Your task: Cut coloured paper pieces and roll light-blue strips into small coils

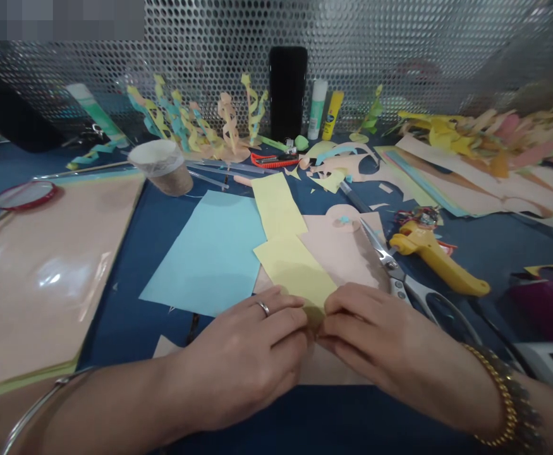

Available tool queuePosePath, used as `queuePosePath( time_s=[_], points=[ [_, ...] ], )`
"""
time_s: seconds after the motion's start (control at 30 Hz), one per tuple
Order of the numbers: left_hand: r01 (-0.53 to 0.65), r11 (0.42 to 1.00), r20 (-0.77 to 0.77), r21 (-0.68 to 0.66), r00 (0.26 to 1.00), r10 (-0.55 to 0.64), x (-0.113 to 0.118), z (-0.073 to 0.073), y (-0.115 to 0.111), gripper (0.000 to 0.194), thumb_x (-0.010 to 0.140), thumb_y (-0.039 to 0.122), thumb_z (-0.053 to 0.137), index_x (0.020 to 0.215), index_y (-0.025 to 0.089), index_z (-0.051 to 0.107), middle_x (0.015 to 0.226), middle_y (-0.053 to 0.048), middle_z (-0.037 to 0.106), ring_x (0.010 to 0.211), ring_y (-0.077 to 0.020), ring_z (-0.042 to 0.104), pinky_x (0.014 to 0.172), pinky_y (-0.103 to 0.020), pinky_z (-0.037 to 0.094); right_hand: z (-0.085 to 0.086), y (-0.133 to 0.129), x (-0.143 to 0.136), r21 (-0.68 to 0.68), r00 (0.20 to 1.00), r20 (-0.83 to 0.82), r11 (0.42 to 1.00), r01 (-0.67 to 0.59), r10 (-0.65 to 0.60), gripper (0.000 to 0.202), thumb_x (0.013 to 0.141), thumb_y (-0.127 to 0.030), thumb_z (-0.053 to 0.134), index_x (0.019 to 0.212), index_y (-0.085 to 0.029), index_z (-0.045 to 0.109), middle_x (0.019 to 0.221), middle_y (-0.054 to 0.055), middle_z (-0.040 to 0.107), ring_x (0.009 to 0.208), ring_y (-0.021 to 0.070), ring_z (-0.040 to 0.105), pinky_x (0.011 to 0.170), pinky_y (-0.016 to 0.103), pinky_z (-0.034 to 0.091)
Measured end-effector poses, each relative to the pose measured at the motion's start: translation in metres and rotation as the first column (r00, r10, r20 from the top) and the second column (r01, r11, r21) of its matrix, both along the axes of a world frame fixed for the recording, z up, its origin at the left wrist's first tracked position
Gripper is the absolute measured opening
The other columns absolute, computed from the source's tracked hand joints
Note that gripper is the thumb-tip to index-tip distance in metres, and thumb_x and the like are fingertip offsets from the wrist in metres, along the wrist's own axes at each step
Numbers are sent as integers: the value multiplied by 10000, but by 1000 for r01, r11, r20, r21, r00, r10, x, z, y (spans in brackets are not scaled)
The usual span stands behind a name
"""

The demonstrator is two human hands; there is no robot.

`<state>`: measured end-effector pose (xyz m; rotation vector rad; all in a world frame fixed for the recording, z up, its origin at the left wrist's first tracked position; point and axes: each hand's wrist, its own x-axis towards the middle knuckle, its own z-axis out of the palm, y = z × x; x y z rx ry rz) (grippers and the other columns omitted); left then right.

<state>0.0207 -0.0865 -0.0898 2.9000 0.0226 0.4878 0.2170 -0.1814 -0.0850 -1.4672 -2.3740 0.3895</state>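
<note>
My left hand [261,344] and my right hand [375,332] meet at the near end of a yellow paper piece [297,268], their fingers closed and pinching its edge between them. The fingertips partly hide that edge. Under the yellow piece lies a pale pink sheet [337,253]. A second yellow paper piece [279,202] touches its far end. To the left, a light blue sheet [210,246] reaches up to my left hand. Beyond my right hand lie scissors [397,272] with grey handles, and a small pink paper disc [343,218] sits near their tips.
Right of the scissors is a yellow glue gun [440,259]. A paper cup [162,167], a red box cutter [276,160], glue sticks [318,110] and a black phone [288,91] stand or lie farther back. Plastic-wrapped paper [53,272] covers the left; curled paper strips [229,123] line the mesh.
</note>
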Motion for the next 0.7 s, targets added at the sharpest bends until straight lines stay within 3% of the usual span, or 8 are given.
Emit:
queuePosePath(
  time_s=[0.13,0.3,0.47,0.7],
  points=[
    [-5,1000,17,-17,1000,5,1,0,0,207,896,154,480,805,119,663,898,-84,690,994,-222,623,1034,-377,448,0,0,-5,137,981,182,986,-92,67,211,901,-90,430,860,-122,635,793,61,572,691,208,485,613,374,446],
    [-15,1000,13,15,1000,15,3,3,1,221,920,130,454,841,142,660,875,-70,689,939,-195,637,965,-371,500,0,0,-8,223,964,258,967,-124,64,273,900,-73,372,829,-142,627,750,39,555,667,201,447,598,374,391],
    [-27,999,7,-18,1000,27,6,-2,2,198,913,107,475,803,155,633,830,-46,664,890,-178,629,890,-352,517,-4,1,-5,138,958,282,986,-96,54,116,876,-106,490,863,-151,596,806,46,548,709,212,466,625,380,426],
    [-91,992,3,-85,996,92,9,-6,-1,202,931,126,469,802,121,625,812,-38,629,817,-165,592,809,-340,499,-2,1,-5,-45,999,16,998,46,-46,150,922,-168,474,824,-160,587,814,46,541,758,197,498,672,358,472]
  ],
)
